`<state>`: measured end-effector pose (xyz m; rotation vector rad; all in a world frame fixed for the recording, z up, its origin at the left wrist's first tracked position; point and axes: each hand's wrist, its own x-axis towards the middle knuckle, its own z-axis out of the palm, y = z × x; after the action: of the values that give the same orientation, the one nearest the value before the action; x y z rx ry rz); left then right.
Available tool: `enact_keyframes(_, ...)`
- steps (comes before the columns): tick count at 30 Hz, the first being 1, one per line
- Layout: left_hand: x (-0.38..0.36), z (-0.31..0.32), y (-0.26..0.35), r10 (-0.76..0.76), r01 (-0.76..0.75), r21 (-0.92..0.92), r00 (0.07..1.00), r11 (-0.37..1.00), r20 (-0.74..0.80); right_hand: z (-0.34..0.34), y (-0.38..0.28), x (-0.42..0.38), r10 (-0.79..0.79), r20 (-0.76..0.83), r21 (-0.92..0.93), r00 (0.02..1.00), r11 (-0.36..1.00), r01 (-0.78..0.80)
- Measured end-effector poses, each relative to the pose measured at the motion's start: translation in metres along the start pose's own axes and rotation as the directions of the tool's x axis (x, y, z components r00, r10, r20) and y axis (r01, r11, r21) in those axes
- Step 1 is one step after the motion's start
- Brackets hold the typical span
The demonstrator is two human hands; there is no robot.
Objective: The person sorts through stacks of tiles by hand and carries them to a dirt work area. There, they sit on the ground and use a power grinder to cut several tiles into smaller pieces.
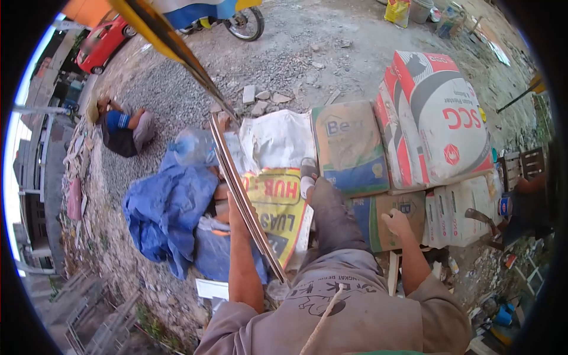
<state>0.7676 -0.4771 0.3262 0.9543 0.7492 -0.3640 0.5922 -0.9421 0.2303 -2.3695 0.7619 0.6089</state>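
Observation:
Long thin boards [245, 204], stacked flat together, stand tilted at my left side. My left hand [238, 204] is at their outer side, wrapped round them, its fingers partly hidden. Over the brown and green cement bag [378, 222] hangs my right hand [396, 223], its fingers curled and nothing visible in them. One of my feet, in a sandal [309, 174], rests beside the yellow printed banner [273, 207] and a white sack [277, 139].
Red and white SCG bags [441, 118] are piled at the right, beside another brown bag [348, 145]. A blue tarp [168, 210] lies left. A person [124, 127] crouches on the gravel; another person's arm [529, 184] shows far right. A slanted pole [183, 53] crosses above.

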Motion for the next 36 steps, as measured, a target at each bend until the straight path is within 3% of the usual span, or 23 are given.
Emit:
enact_keyframes(4,0.099,0.01,0.051,-0.144,0.123,0.194,0.984,0.973,0.1,-0.02,-0.071,0.075,0.002,0.04,0.074,0.999,0.997,-0.005)
enact_keyframes(6,0.131,0.059,0.071,0.199,-0.295,0.561,0.954,0.774,0.226,-0.04,-0.107,0.088,0.013,0.055,0.151,0.998,0.988,-0.021)
enact_keyframes(7,0.16,0.071,0.078,0.328,-0.356,0.508,0.933,0.784,0.148,-0.021,-0.089,0.107,-0.093,-0.12,0.074,0.988,0.992,0.102)
enact_keyframes(8,0.199,0.073,0.086,0.251,-0.262,0.759,0.959,0.596,0.134,-0.02,-0.074,0.131,-0.187,-0.082,0.171,0.979,0.965,0.199)
enact_keyframes(9,0.221,0.077,0.095,0.119,-0.102,0.935,0.991,0.339,0.065,-0.035,-0.084,0.135,-0.085,0.016,0.177,0.996,0.981,0.08)
enact_keyframes(11,0.211,0.156,0.139,0.088,-0.024,0.887,0.996,0.461,-0.018,-0.049,-0.075,0.153,-0.088,0.122,0.051,0.989,0.995,0.083)
enact_keyframes(12,0.209,0.185,0.159,-0.091,0.028,0.806,0.995,0.591,0.032,-0.057,-0.067,0.166,-0.025,0.141,0.024,0.99,0.999,0.022)
enact_keyframes(14,0.221,0.225,0.177,-0.113,0.029,0.811,0.993,0.584,0.046,-0.066,-0.051,0.203,0.025,0.136,-0.014,0.99,1.0,-0.023)
enact_keyframes(16,0.233,0.264,0.194,-0.073,-0.02,0.808,0.994,0.589,0.077,-0.08,-0.062,0.229,0.055,0.211,0.546,0.976,0.821,-0.164)
enact_keyframes(17,0.237,0.285,0.203,-0.053,-0.057,0.819,0.993,0.571,0.106,-0.093,-0.07,0.231,-0.062,0.035,0.483,0.998,0.875,0.037)
enact_keyframes(18,0.243,0.304,0.215,0.005,-0.14,0.867,0.988,0.478,0.157,-0.125,-0.134,0.212,-0.169,-0.134,0.388,0.976,0.898,0.209)
enact_keyframes(19,0.25,0.324,0.224,0.027,-0.221,0.908,0.974,0.357,0.227,-0.146,-0.185,0.203,-0.027,-0.31,0.355,0.95,0.924,0.142)
enact_keyframes(20,0.272,0.332,0.229,0.028,-0.336,0.891,0.938,0.305,0.344,-0.135,-0.163,0.223,0.184,-0.043,0.556,0.982,0.821,-0.13)
enact_keyframes(21,0.268,0.361,0.251,-0.03,-0.337,0.935,0.939,0.107,0.342,-0.163,-0.203,0.208,0.123,-0.096,0.564,0.988,0.825,-0.048)
enact_keyframes(22,0.257,0.387,0.271,-0.141,-0.419,0.895,0.887,0.154,0.439,-0.191,-0.244,0.192,0.114,-0.217,0.538,0.97,0.843,0.021)
enact_keyframes(23,0.279,0.398,0.27,-0.158,-0.465,0.858,0.851,0.217,0.501,-0.174,-0.227,0.206,0.171,-0.273,0.472,0.947,0.881,-0.023)
enact_keyframes(24,0.371,0.375,0.254,-0.099,-0.437,0.899,0.893,0.037,0.439,-0.191,-0.248,0.198,0.255,-0.206,0.546,0.945,0.831,-0.105)
enact_keyframes(26,0.343,0.429,0.281,-0.156,-0.233,0.964,0.955,0.128,0.252,-0.176,-0.255,0.204,0.291,-0.359,0.543,0.887,0.838,-0.055)
enact_keyframes(28,0.421,0.433,0.281,-0.331,-0.24,0.956,0.9,0.167,0.284,-0.191,-0.283,0.199,0.404,-0.323,0.656,0.856,0.748,-0.106)
enact_keyframes(29,0.48,0.425,0.269,-0.283,-0.319,0.902,0.872,0.289,0.399,-0.2,-0.295,0.204,0.449,-0.283,0.734,0.848,0.67,-0.11)
enact_keyframes(33,0.575,0.48,0.264,-0.407,-0.306,0.94,0.847,0.151,0.341,-0.217,-0.313,0.263,0.608,-0.363,0.752,0.706,0.638,-0.163)
enact_keyframes(34,0.601,0.498,0.26,-0.406,-0.273,0.962,0.877,0.016,0.256,-0.221,-0.312,0.291,0.646,-0.359,0.776,0.674,0.608,-0.169)
enact_keyframes(36,0.616,0.558,0.252,-0.49,-0.203,0.977,0.847,0.059,0.205,-0.218,-0.313,0.355,0.68,-0.464,0.782,0.568,0.616,-0.098)
